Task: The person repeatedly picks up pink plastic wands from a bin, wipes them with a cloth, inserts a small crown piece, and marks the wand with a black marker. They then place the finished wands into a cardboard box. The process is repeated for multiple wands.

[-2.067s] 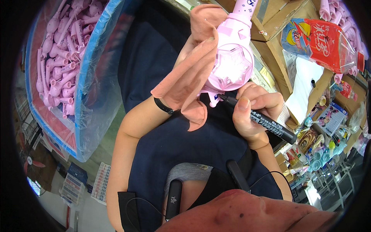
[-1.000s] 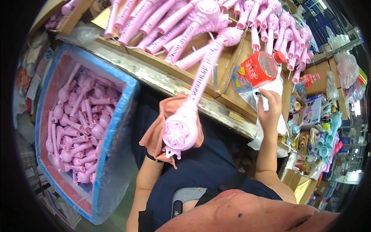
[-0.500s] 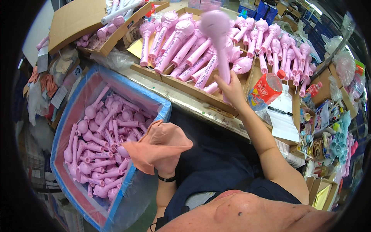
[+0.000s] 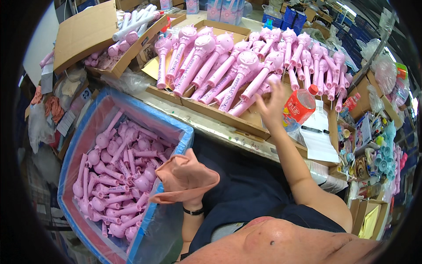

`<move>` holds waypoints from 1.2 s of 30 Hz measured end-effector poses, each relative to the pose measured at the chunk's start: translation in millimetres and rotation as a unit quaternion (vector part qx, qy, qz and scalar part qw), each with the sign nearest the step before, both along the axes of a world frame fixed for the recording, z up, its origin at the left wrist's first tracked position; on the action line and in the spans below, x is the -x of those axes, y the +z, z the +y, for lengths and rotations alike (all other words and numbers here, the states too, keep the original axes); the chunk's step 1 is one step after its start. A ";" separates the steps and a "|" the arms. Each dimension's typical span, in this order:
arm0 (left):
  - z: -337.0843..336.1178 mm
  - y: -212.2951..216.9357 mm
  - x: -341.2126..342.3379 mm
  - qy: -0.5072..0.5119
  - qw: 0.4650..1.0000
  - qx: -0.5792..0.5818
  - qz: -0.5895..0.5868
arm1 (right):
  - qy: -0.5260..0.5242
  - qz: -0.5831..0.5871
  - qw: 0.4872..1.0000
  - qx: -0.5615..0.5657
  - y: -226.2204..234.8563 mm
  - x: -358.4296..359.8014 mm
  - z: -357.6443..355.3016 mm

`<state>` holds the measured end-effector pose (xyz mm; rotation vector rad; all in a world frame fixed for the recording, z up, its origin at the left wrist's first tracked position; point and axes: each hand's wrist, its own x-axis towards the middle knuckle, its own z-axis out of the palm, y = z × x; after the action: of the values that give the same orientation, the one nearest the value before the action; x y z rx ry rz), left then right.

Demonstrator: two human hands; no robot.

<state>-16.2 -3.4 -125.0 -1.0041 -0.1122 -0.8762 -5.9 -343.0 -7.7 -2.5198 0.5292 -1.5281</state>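
My left hand (image 4: pixel 192 203) is wrapped in a peach-orange cloth (image 4: pixel 187 179) and grips it; the fingers are mostly hidden beneath the cloth. It is at the right rim of the blue bin (image 4: pixel 190 134). My right hand (image 4: pixel 271 110) is open and empty, its fingers apart, over the front of the cardboard tray (image 4: pixel 206 110). Just left of its fingers, a pink toy wand (image 4: pixel 263 74) with a round head lies on other pink wands (image 4: pixel 200 55) in the tray. Several wands carry dark lettering on their handles.
A pile of pink wands (image 4: pixel 118 176) fills the plastic-lined bin. Right of my right hand stands a bottle with a red label (image 4: pixel 300 105), beside a white paper (image 4: pixel 320 143) with a black pen (image 4: pixel 312 129). An open carton (image 4: pixel 85 33) stands at the back left.
My right hand has let go of a pink wand, which now lies among those in the tray, and its fingers have opened. The left hand with the cloth has shifted slightly right.
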 end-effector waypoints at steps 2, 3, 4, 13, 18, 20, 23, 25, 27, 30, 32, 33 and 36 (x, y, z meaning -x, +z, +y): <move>-3.1 -4.4 1.8 0.090 0.982 -0.152 -0.067 | -0.017 -0.073 0.995 0.063 4.0 40.6 -9.9; -5.1 -2.6 3.5 0.150 0.934 -0.293 -0.141 | -0.056 -0.115 0.989 0.077 3.8 56.3 -19.4; -10.1 1.6 4.9 0.154 0.898 -0.386 -0.141 | -0.095 -0.128 0.985 0.066 -0.4 64.8 -27.7; -86.7 79.0 12.7 -0.023 0.920 -0.335 -0.202 | 0.091 -0.156 0.914 -0.364 -36.6 86.4 -64.6; -100.5 77.8 17.1 0.120 0.864 -0.461 -0.164 | 0.088 0.013 0.995 -0.034 -5.8 101.2 -38.6; -99.8 71.0 12.8 0.091 0.869 -0.463 -0.148 | 0.102 0.080 0.988 0.085 6.5 104.1 -27.4; -106.0 67.2 6.3 0.106 0.804 -0.555 -0.186 | 0.147 0.133 0.964 0.175 18.3 104.5 -14.3; -113.5 71.6 5.2 0.159 0.769 -0.565 -0.252 | 0.176 0.148 0.952 0.201 22.4 101.3 -8.5; -122.1 79.1 6.2 0.299 0.602 -0.627 -0.394 | 0.196 0.149 0.948 0.201 25.0 95.2 -4.8; -124.3 87.3 14.4 0.181 0.736 -0.585 -0.289 | 0.150 0.131 0.959 0.204 27.5 87.2 -5.4; -121.2 87.7 15.8 0.028 0.833 -0.538 -0.127 | 0.101 0.147 0.965 0.193 26.7 86.5 -10.9; -119.9 86.2 14.7 0.045 0.847 -0.508 -0.147 | 0.090 0.135 0.971 0.177 24.8 87.6 -15.3; -122.0 79.0 5.7 0.090 0.846 -0.489 -0.193 | 0.094 0.098 0.987 0.090 8.0 96.2 -29.7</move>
<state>-22.0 -125.5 -46.0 0.1512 -0.0802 -0.7983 -102.0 -372.7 0.3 -2.7818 0.1736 -1.3251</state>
